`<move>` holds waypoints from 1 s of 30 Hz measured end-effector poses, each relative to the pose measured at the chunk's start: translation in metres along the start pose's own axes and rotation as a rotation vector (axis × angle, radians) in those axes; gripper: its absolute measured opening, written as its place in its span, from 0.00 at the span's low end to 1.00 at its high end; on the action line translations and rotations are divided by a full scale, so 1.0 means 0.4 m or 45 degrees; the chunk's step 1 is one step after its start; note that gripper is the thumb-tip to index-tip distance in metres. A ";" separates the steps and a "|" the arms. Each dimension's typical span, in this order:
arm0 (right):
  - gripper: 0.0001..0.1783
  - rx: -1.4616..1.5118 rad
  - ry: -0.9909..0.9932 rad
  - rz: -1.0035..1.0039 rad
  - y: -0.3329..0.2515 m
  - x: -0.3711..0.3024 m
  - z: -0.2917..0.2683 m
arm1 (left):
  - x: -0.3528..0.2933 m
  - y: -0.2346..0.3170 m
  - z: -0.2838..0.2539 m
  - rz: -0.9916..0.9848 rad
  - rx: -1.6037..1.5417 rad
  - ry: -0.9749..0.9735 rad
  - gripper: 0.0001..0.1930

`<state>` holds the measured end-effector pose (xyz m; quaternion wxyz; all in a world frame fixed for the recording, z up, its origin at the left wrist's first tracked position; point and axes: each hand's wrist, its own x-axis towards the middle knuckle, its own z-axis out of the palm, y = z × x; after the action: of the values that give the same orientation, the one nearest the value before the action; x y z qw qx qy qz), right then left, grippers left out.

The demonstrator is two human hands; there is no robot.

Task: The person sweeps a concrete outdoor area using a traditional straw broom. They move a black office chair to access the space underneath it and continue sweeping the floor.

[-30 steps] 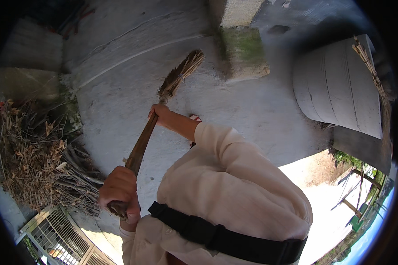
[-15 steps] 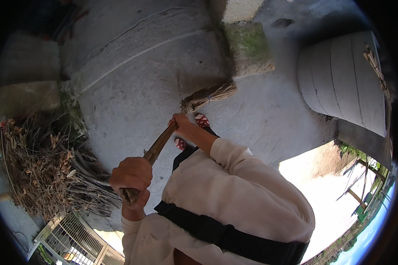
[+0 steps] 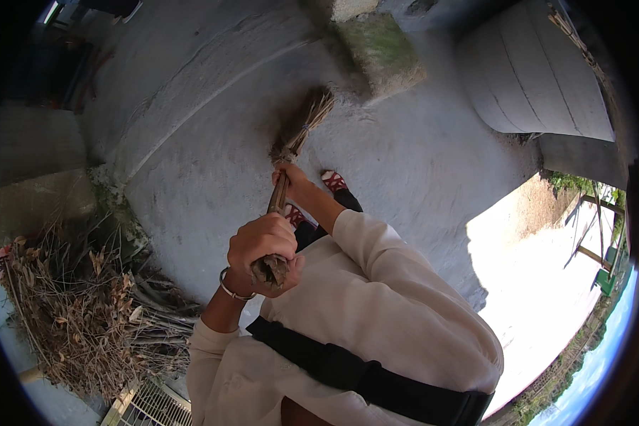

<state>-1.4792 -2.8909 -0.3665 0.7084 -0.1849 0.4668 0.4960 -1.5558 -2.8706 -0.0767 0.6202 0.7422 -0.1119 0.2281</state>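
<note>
I hold a straw broom [image 3: 280,194] with both hands, its wooden handle running away from my chest. My left hand [image 3: 261,247], with a bangle at the wrist, is closed around the top end of the handle. Farther down, my right hand [image 3: 290,175] grips the handle just above the bristles. The broom's bound bristle head [image 3: 309,126] points away from me over the grey concrete floor [image 3: 199,163], with a dark shadow along its left side. Whether the tips touch the floor I cannot tell.
A heap of dry twigs and leaves [image 3: 85,312] lies to my left. A mossy concrete block [image 3: 380,50] stands ahead, with a large rounded grey container [image 3: 536,71] at the far right. My feet in red-strapped footwear [image 3: 332,180] stand right of the broom. Sunlit ground [image 3: 539,284] lies rightward.
The broom's head has swung from pointing right to pointing ahead, away from me. My left hand has moved right and nearer my body with the handle's top, while my right hand has shifted slightly.
</note>
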 end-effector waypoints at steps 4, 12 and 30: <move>0.07 -0.018 -0.029 -0.052 -0.029 -0.047 -0.087 | -0.037 -0.005 0.004 -0.097 -0.060 -0.263 0.16; 0.07 0.322 -0.216 0.006 -0.219 -0.251 -0.464 | -0.050 -0.025 -0.042 -0.479 -0.114 -0.466 0.29; 0.17 0.308 1.112 -1.310 -0.407 -0.431 -0.560 | -0.304 -0.008 -0.064 -1.180 -0.399 0.046 0.14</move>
<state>-1.4563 -3.2164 -0.3646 0.6164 -0.4859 0.6145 -0.0795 -1.6651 -2.8592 -0.1343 0.7626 0.6074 0.2081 -0.0786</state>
